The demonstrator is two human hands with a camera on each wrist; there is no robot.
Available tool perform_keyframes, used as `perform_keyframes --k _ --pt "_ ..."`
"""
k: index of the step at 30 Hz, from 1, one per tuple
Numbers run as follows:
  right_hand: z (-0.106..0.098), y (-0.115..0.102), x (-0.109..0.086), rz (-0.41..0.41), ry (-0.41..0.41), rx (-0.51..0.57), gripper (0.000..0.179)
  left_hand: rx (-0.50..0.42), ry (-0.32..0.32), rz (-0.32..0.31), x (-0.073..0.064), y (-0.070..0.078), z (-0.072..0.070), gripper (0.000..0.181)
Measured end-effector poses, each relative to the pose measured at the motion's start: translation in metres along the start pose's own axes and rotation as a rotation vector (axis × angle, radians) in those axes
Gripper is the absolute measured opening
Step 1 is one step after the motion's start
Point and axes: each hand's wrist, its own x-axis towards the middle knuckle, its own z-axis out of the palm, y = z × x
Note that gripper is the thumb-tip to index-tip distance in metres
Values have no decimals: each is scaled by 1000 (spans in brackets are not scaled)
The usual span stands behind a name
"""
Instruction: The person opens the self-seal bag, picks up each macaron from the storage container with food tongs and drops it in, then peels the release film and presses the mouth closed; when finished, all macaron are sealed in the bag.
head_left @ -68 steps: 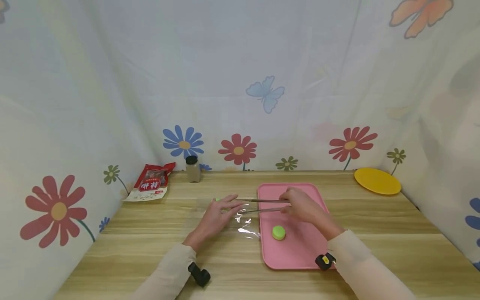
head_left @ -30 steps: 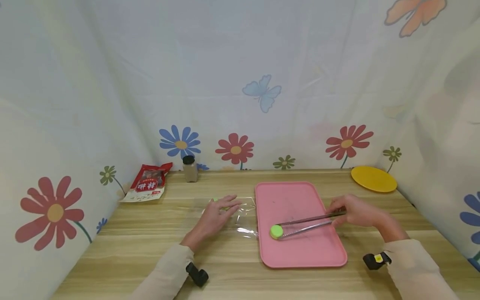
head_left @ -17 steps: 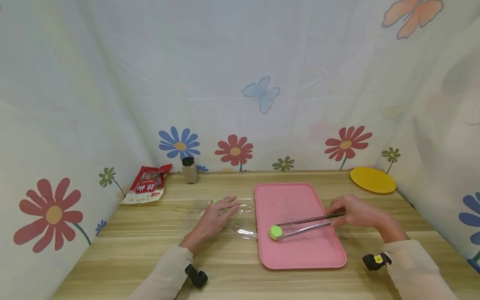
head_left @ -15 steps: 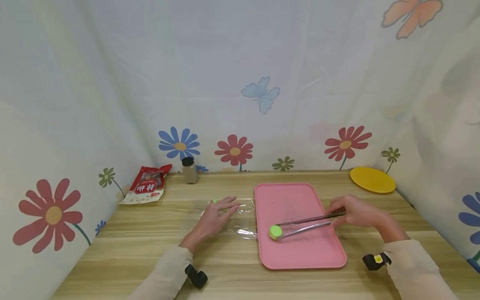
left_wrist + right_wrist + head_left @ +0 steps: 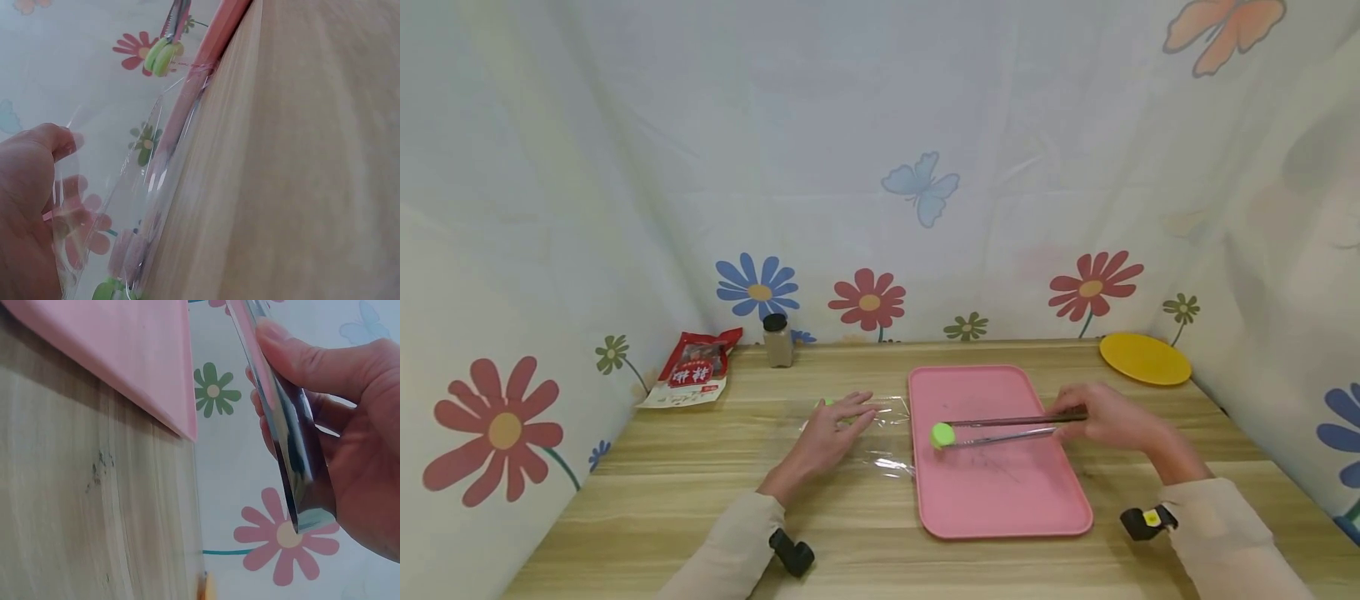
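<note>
My right hand (image 5: 1105, 418) grips the handle end of metal tongs (image 5: 281, 419). Between the tongs' tips is a green macaron (image 5: 943, 435), held above the pink tray (image 5: 1000, 508); its two shells show in the left wrist view. At the tray's left, my left hand (image 5: 831, 433) holds a clear plastic bag (image 5: 150, 181), its film raised between thumb and fingers. Low in the left wrist view, inside the clear film, sit a green macaron (image 5: 107, 289) and a pinkish piece (image 5: 128, 250). The left hand partly hides the bag in the head view.
A red and white food packet (image 5: 696, 371) lies at the back left, beside a small black-lidded jar (image 5: 778, 340). At the back right is a yellow plate (image 5: 1145, 359). A flowered curtain (image 5: 985, 167) surrounds the wooden table (image 5: 700, 492).
The right hand drew the tongs back from the bag to the tray and took hold of the green macaron. Since half a second ago it has risen slightly leftward. The left hand stayed put.
</note>
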Motion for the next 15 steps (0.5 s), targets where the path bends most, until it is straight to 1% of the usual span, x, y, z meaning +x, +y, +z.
perform_keyframes --k 7,10,15 --pt "7 -6 7 9 26 6 19 0 -7 6 0 0 -1 31" --pt "13 -8 11 -2 49 6 17 -3 -10 8 1 -1 -1 31" --pt "25 -9 20 -24 95 -4 18 -5 -5 19 1 -4 0 34"
